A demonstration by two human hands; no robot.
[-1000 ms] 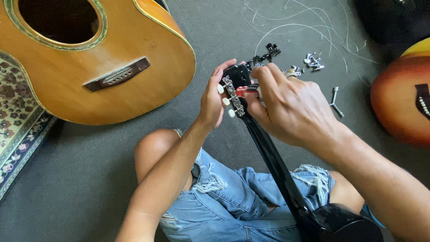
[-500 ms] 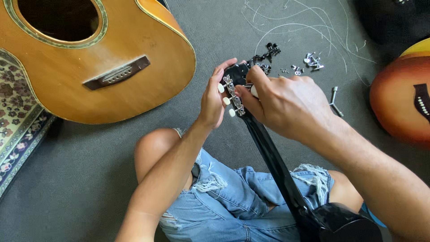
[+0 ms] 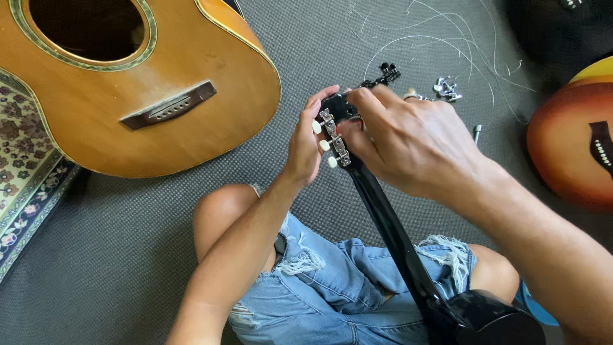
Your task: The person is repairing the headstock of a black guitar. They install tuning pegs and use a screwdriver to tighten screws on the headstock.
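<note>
Black guitar headstock (image 3: 341, 108) gripped by both hands over grey floor.
Left hand (image 3: 305, 144) clasping tuner strip (image 3: 334, 137); right hand (image 3: 408, 140) fingers clenched over headstock. Keep neck (image 3: 389, 223) braced on lap, turn gently.

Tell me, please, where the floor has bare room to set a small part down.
Bare grey carpet lies between the patterned rug, the tan guitar and the left knee. Beyond the hands, loose strings and tuner parts crowd it.

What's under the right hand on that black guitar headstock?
The right hand covers most of the black headstock. Only the left-side tuner strip with white knobs shows; whatever the fingers grip is hidden.
</note>
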